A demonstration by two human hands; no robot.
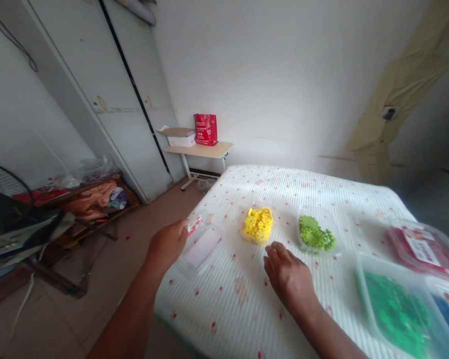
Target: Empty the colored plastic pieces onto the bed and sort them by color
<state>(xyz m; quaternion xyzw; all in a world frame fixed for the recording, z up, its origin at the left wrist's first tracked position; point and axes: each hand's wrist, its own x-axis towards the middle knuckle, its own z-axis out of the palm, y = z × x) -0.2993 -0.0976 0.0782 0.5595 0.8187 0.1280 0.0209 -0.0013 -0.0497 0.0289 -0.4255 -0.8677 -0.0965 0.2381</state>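
My left hand point(166, 247) is closed on the upper left edge of a clear plastic packet point(204, 248), which has a red-and-white printed top and a pale pink panel. The packet lies at the left edge of the bed. Over the white sheet, my right hand point(289, 273) has its fingers curled together, and whatever they hold, if anything, is hidden. Just beyond its fingertips stands a clear tub of yellow flower-shaped pieces point(257, 224). To the right of that, a second clear tub contains light green flower-shaped or gear-like pieces point(316, 234).
A larger clear box point(362, 289) with green pieces sits at the right, beside a lidded box with dark pink contents point(421, 247). The bed point(243, 314) has a white ribbed cover. Behind are a small table point(220, 148), a red bag point(205, 129) and a fan point(3, 194) at left.
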